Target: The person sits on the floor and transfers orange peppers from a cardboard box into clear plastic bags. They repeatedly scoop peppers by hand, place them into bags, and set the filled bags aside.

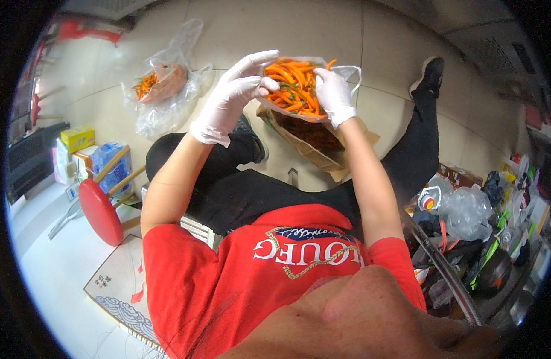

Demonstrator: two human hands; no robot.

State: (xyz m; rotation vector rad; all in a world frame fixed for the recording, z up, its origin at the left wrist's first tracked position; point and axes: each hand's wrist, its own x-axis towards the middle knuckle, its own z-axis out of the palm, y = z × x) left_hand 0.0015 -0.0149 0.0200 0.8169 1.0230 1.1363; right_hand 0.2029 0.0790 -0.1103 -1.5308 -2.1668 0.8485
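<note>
A white plastic bag full of orange chili peppers with green stems lies in front of me, its mouth wide. My left hand, in a white glove, is at the bag's left side with fingers apart; its fingertips reach over the peppers, and no held pepper can be made out. White-gloved too, my right hand grips the bag's right rim, beside a pepper that sticks up. Partly beneath the plastic bag stands a brown paper bag with dark reddish contents.
Another clear plastic bag with orange peppers lies on the tiled floor at the upper left. A red round stool lies tipped on its side at the left. Assorted bags and packaging crowd the right, behind a curved metal bar.
</note>
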